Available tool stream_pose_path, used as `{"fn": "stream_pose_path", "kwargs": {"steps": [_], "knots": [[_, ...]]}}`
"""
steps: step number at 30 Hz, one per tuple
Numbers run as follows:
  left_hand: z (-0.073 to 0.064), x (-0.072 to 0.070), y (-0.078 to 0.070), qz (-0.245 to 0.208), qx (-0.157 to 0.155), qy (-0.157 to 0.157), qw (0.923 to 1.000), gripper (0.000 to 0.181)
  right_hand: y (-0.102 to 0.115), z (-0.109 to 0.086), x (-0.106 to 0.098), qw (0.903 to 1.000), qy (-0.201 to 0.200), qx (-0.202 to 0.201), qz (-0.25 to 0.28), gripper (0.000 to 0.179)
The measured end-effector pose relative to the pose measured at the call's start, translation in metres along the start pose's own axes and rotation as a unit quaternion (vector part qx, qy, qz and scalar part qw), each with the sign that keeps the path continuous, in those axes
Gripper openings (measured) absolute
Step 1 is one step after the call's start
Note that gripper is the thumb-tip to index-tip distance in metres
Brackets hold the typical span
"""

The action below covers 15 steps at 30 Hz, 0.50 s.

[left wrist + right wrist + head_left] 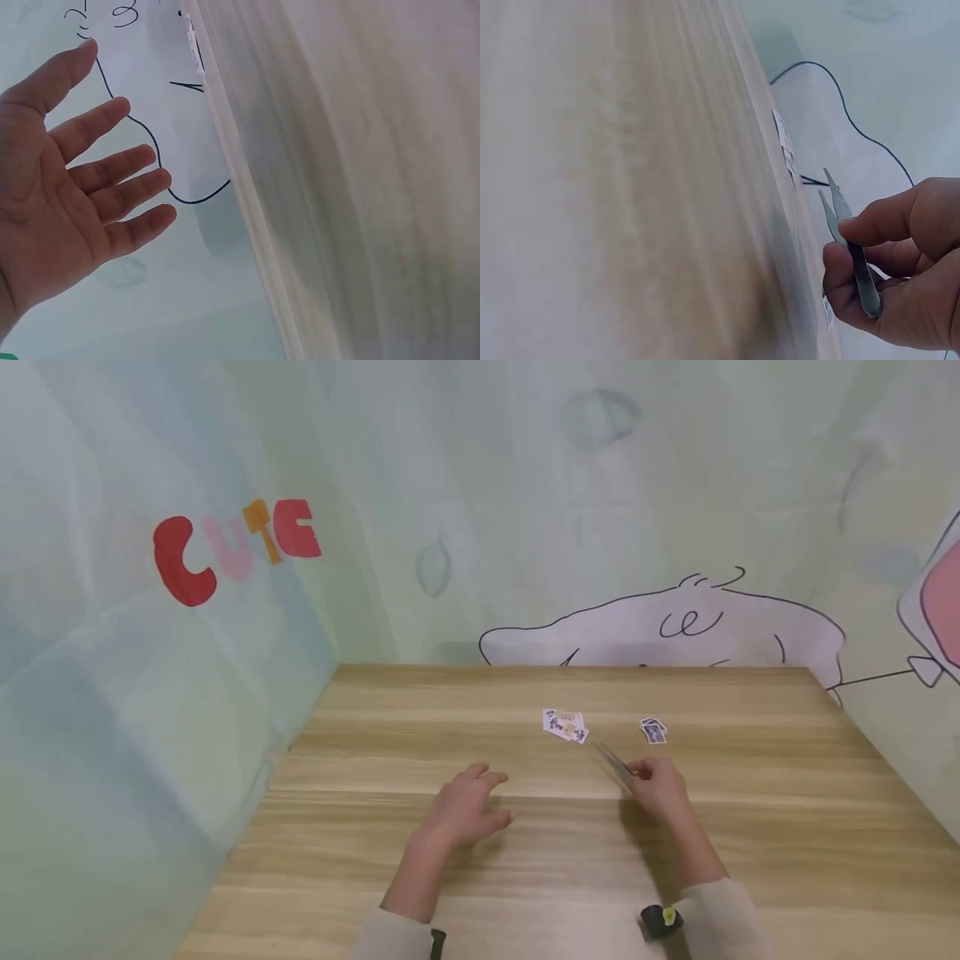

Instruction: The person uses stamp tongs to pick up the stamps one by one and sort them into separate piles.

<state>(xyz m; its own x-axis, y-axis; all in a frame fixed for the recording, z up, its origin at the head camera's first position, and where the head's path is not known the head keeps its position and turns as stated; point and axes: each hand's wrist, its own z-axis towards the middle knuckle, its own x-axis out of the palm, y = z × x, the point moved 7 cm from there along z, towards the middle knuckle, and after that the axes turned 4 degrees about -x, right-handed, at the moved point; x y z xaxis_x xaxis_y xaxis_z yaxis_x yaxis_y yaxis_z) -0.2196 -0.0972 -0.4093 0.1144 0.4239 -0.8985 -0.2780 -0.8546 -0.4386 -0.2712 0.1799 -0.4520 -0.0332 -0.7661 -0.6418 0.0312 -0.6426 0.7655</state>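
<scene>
My right hand point(658, 789) pinches a pair of metal tweezers point(857, 262) between thumb and fingers. In the right wrist view the two tips of the tweezers stand apart with nothing between them. Seen from the head, those tips point toward a loose cluster of small printed cards point(564, 725) at the middle of the table. A smaller overlapping stack of cards point(654, 731) lies to the right, just beyond the right hand. My left hand point(60, 176) holds nothing; its fingers are spread and relaxed over the table, left of the tweezers.
The wooden table point(360, 843) reaches back to a wall covering point(420, 460) with cartoon drawings and colourful letters point(183, 564). Another covered wall runs along the left side. A black wrist strap piece point(660, 921) shows beside the right sleeve point(723, 922).
</scene>
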Motion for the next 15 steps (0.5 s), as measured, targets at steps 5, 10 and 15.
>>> {"fn": "stream_pose_path", "kwargs": {"steps": [5,10,15], "knots": [[-0.007,-0.002,0.0,-0.009,-0.007,-0.019,0.9997,0.053,-0.009,-0.015,-0.013,0.9994,-0.021,0.023,0.018,0.029],[-0.01,-0.002,0.007,-0.008,-0.016,-0.041,0.999,0.052,-0.018,-0.025,-0.027,0.9983,-0.05,0.031,0.006,0.028],[-0.014,-0.006,0.016,-0.008,-0.026,-0.059,0.9979,0.05,-0.032,-0.032,-0.039,0.9959,-0.071,0.054,0.017,0.029]]}}
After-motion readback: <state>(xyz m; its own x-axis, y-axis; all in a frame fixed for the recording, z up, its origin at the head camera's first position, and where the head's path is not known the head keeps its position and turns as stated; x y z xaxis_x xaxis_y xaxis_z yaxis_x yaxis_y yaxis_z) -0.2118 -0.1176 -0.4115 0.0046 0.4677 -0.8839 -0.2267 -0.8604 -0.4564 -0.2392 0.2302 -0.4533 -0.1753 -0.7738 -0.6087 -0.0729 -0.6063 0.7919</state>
